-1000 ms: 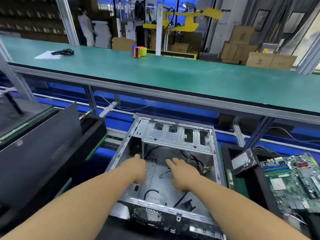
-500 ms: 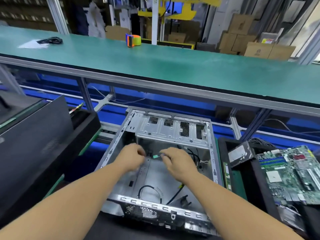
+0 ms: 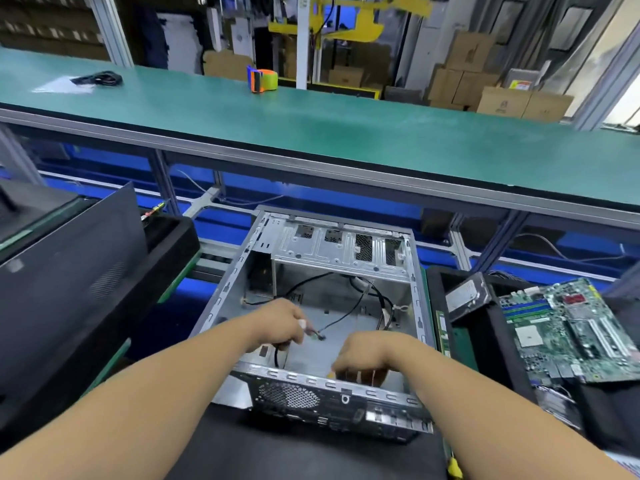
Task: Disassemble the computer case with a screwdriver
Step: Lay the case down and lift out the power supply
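Computer case (image 3: 311, 306), opened on top and stripped to its grey metal shell, lies on the dark mat in front of the person, below the near edge of the long green worktop (image 3: 346, 140). Left of the case a black side panel (image 3: 69, 271) leans against a black bin. Right of the case a motherboard (image 3: 568, 330) rests on another black bin, with a hard drive (image 3: 467, 296) propped between it and the case.

Inside the case, black cables (image 3: 346, 306) run loose across the floor from under the drive cage (image 3: 339, 247) at the far end.

The left hand (image 3: 277, 323) is over the middle of the case floor, fingers curled, its grip closed on the end of a thin cable with a small connector (image 3: 317, 336) just past the fingertips. Half a second ago that hand was higher and further in, close to the right hand; it has since drawn back and the two hands have parted.

The right hand (image 3: 367, 355) has dropped toward the near wall of the case, beside the perforated rear panel (image 3: 287, 394). Its fingers curl downward behind the wall's rim; whether the grip holds anything there I cannot tell. A second ago both hands lay flatter.

On the worktop, far beyond the case, stand a tape dispenser (image 3: 263, 79) and a coiled black cord (image 3: 100, 79).
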